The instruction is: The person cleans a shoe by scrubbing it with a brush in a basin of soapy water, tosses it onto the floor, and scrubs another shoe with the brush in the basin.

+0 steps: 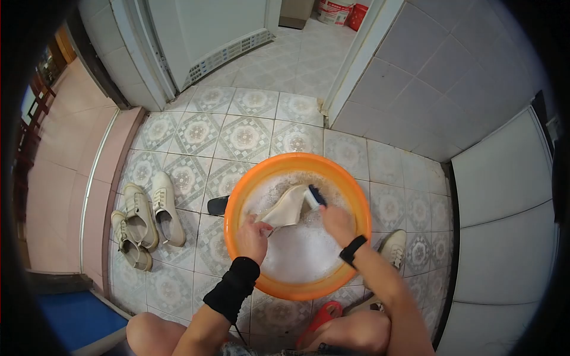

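Observation:
An orange basin (233, 261) of foamy water stands on the tiled floor. Over the suds, my left hand (254, 236) grips one end of a pale shoe (286, 209), its fingers closed. My right hand (338, 224) is closed around a brush (314, 197) with dark bristles and a light body, which is at the other end of the shoe. Part of the brush's handle is hidden in my fingers. The shoe is tilted, with its lower edge near the foam.
Several pale shoes (168, 209) stand on the floor at the left. Another pale shoe (393, 249) is right of the basin, and a dark object (218, 206) touches its left side. A red slipper (325, 318) is near my legs. Beyond are a door (214, 35) and buckets (335, 12).

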A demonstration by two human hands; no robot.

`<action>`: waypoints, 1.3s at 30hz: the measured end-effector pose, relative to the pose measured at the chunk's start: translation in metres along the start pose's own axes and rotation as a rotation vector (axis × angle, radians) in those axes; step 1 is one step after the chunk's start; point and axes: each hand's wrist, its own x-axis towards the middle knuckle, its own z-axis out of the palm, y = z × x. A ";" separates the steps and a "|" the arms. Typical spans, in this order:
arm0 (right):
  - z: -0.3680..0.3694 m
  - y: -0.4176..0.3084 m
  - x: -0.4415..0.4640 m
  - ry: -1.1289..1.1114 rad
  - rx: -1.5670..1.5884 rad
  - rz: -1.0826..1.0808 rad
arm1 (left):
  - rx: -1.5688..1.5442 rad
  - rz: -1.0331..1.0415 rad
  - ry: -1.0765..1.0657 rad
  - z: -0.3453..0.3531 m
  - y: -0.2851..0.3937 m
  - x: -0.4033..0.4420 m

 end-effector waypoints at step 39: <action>0.003 -0.004 -0.009 -0.021 -0.020 0.162 | -0.802 -0.451 -0.348 -0.009 0.005 0.028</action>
